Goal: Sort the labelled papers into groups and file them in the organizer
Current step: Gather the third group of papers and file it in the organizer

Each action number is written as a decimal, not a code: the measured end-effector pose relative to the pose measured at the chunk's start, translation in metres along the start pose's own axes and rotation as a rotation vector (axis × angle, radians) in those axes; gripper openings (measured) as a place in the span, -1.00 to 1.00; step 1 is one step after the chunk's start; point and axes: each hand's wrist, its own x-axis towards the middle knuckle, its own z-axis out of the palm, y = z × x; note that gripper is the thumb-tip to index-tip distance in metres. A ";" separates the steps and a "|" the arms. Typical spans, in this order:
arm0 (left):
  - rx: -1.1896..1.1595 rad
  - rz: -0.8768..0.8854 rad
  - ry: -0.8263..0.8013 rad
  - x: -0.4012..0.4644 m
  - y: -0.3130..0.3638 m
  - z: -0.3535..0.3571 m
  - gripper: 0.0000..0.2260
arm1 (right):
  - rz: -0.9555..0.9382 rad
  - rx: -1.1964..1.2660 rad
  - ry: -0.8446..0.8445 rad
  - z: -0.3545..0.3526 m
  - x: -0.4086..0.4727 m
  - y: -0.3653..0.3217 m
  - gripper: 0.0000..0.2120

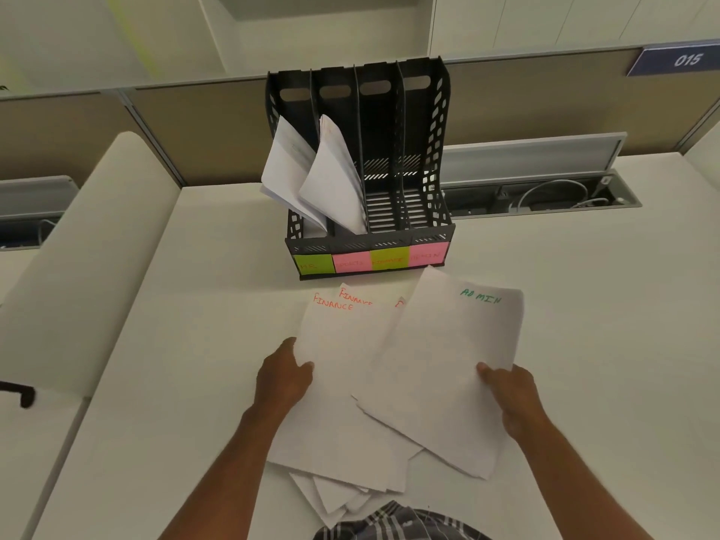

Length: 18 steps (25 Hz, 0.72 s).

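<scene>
Gripping ADMIN sheet (448, 368) w/ right hand (510, 395); left hand (284, 380) pinches FINANCE sheets (335, 368). Organizer (366, 251) at 12 o'clock, two left slots filled.

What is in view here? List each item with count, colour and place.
organizer: one, black, four slots, back of desk
filed papers: two bundles, white, two leftmost slots
sticky labels: four, green and pink alternating, organizer front
FINANCE papers: at least two, white, red lettering, desk centre
ADMIN paper: one, white, green lettering
desk: one, white
left hand: grip on FINANCE papers
right hand: grip on ADMIN paper
</scene>
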 end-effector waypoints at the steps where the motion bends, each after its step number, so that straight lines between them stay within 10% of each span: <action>1: -0.023 0.051 -0.007 -0.004 0.004 -0.002 -0.57 | 0.000 0.003 0.001 -0.001 0.000 0.000 -0.68; 9: -0.005 0.818 0.133 -0.092 0.053 0.029 -0.72 | -0.002 0.058 -0.021 -0.009 -0.004 0.003 -0.70; 18: -0.190 0.592 0.103 -0.084 0.046 0.051 -0.82 | 0.008 0.080 -0.043 -0.011 -0.002 0.006 -0.66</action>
